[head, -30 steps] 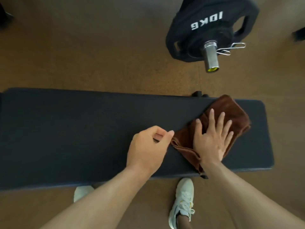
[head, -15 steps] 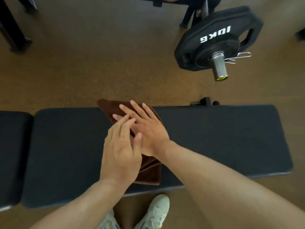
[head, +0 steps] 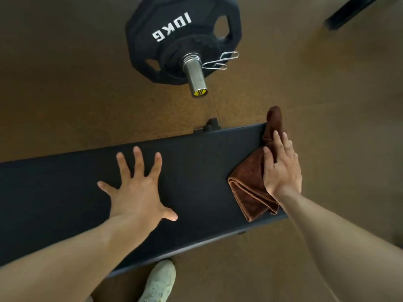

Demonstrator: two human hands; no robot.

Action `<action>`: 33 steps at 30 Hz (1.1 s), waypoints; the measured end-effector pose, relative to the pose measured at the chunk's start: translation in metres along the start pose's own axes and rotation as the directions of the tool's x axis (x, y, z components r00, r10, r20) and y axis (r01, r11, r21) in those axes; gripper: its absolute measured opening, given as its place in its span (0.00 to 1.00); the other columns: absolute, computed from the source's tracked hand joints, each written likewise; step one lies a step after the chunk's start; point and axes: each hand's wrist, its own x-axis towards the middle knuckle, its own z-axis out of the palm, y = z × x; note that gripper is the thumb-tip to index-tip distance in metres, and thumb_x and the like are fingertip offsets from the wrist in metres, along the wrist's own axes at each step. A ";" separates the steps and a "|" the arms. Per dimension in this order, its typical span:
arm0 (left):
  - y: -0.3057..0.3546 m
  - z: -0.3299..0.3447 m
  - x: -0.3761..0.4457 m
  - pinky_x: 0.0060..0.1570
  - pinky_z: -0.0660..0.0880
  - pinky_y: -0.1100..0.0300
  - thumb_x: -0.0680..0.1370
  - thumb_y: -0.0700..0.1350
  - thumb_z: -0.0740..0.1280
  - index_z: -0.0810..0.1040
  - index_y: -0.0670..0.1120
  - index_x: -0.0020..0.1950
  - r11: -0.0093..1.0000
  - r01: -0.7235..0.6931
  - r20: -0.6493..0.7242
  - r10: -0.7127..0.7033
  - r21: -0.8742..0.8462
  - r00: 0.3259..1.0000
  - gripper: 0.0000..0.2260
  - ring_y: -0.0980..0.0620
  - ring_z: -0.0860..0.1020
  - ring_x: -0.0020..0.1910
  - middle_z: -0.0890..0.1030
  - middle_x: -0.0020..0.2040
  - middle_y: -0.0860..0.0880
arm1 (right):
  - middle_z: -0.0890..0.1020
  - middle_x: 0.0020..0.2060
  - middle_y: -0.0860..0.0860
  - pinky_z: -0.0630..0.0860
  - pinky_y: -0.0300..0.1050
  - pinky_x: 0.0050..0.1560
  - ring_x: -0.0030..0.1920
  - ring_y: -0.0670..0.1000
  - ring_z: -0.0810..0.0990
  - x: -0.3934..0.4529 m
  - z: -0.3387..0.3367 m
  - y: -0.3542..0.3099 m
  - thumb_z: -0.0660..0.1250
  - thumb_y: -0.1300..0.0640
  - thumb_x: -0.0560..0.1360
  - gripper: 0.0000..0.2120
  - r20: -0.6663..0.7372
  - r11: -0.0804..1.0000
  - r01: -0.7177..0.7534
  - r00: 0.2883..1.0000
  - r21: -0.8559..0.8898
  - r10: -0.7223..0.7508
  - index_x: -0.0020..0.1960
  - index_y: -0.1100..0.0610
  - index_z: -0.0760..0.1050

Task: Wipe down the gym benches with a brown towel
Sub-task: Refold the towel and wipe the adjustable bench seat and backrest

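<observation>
A black padded gym bench (head: 196, 171) runs across the view from left to right. The folded brown towel (head: 248, 184) lies at the bench's right end, its far corner sticking out past the pad's edge. My right hand (head: 281, 168) presses flat on the towel with straight fingers pointing away from me. My left hand (head: 137, 190) rests flat on the bare pad near the middle, fingers spread wide, well left of the towel.
A barbell sleeve (head: 195, 79) with a black 10 kg plate (head: 183, 38) and a spring collar (head: 220, 61) hangs just beyond the bench. A white shoe (head: 161, 282) stands on the brown floor (head: 65, 94) at the near side. A dark frame part (head: 349, 12) crosses the top right corner.
My right hand has slid the towel from the middle of the bench to its right end. My left hand has come off the right hand and now lies spread on the bare pad.
</observation>
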 end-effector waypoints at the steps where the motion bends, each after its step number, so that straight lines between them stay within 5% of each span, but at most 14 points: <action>1: 0.000 0.000 0.000 0.69 0.56 0.22 0.60 0.72 0.77 0.29 0.58 0.79 1.000 0.000 -0.007 0.000 0.002 1.000 0.68 0.34 0.31 0.79 0.28 0.80 0.46 | 0.56 0.84 0.43 0.57 0.56 0.82 0.83 0.49 0.55 -0.003 -0.001 0.001 0.47 0.37 0.85 0.28 -0.022 0.997 -0.060 0.998 0.051 0.062 0.84 0.39 0.51; 5: 0.003 0.000 0.000 0.69 0.58 0.22 0.58 0.73 0.77 0.29 0.59 0.79 1.000 -0.011 -0.017 0.011 0.008 1.000 0.68 0.35 0.32 0.79 0.30 0.80 0.46 | 0.75 0.75 0.50 0.71 0.58 0.69 0.71 0.60 0.76 -0.008 0.003 0.000 0.49 0.35 0.84 0.26 -0.143 0.909 -0.378 0.903 0.177 0.404 0.81 0.39 0.61; 8: 0.003 -0.001 0.001 0.69 0.59 0.22 0.58 0.72 0.77 0.30 0.58 0.80 1.000 -0.014 -0.034 0.015 0.021 0.999 0.68 0.34 0.33 0.79 0.30 0.81 0.46 | 0.81 0.68 0.56 0.70 0.60 0.69 0.67 0.63 0.79 -0.012 0.012 0.002 0.48 0.37 0.85 0.27 -0.214 0.824 -0.524 0.798 0.213 0.563 0.78 0.46 0.68; 11: 0.003 -0.002 -0.002 0.69 0.58 0.22 0.59 0.72 0.77 0.31 0.58 0.80 1.000 -0.026 -0.046 0.027 0.010 0.999 0.68 0.33 0.33 0.79 0.30 0.81 0.45 | 0.76 0.74 0.53 0.61 0.59 0.78 0.75 0.59 0.72 -0.032 0.023 0.000 0.48 0.38 0.85 0.27 -0.283 0.818 -0.522 0.768 0.244 0.574 0.80 0.45 0.65; 15: -0.002 -0.002 -0.004 0.69 0.56 0.21 0.61 0.72 0.76 0.31 0.56 0.81 0.997 -0.075 -0.038 0.075 -0.004 0.996 0.67 0.33 0.33 0.79 0.30 0.81 0.44 | 0.58 0.84 0.48 0.45 0.56 0.83 0.84 0.53 0.52 -0.077 0.042 -0.028 0.49 0.39 0.85 0.27 -0.265 0.822 -0.536 0.778 0.195 0.570 0.84 0.41 0.56; 18: -0.022 0.003 -0.012 0.73 0.56 0.27 0.68 0.71 0.72 0.39 0.55 0.82 0.978 -0.203 -0.117 0.198 -0.037 0.973 0.57 0.37 0.37 0.81 0.37 0.83 0.46 | 0.52 0.85 0.47 0.42 0.56 0.84 0.85 0.52 0.47 -0.111 0.062 -0.067 0.48 0.38 0.85 0.28 -0.218 0.883 -0.456 0.856 0.109 0.469 0.84 0.40 0.54; 23: -0.137 0.038 -0.049 0.80 0.49 0.56 0.83 0.55 0.64 0.54 0.52 0.83 0.835 -0.459 -0.419 0.315 -0.304 0.851 0.32 0.54 0.52 0.82 0.54 0.84 0.52 | 0.49 0.85 0.46 0.40 0.57 0.84 0.85 0.52 0.43 -0.146 0.092 -0.158 0.47 0.37 0.85 0.28 -0.101 0.968 -0.247 0.965 -0.045 0.241 0.84 0.39 0.50; 27: -0.246 0.067 -0.065 0.81 0.47 0.54 0.83 0.50 0.64 0.61 0.48 0.81 0.832 -0.431 -0.556 0.186 -0.350 0.810 0.27 0.52 0.50 0.83 0.58 0.83 0.49 | 0.50 0.85 0.45 0.40 0.55 0.83 0.85 0.50 0.44 -0.190 0.134 -0.269 0.48 0.37 0.84 0.28 -0.041 0.995 0.052 0.998 -0.087 -0.055 0.84 0.39 0.52; 33: -0.375 0.081 -0.105 0.81 0.49 0.49 0.84 0.49 0.61 0.62 0.49 0.81 0.797 -0.313 -0.622 -0.098 -0.516 0.777 0.25 0.54 0.49 0.83 0.58 0.83 0.50 | 0.49 0.85 0.45 0.38 0.55 0.83 0.84 0.50 0.40 -0.286 0.204 -0.438 0.47 0.37 0.85 0.28 0.078 0.903 0.413 0.910 -0.117 -0.406 0.84 0.40 0.52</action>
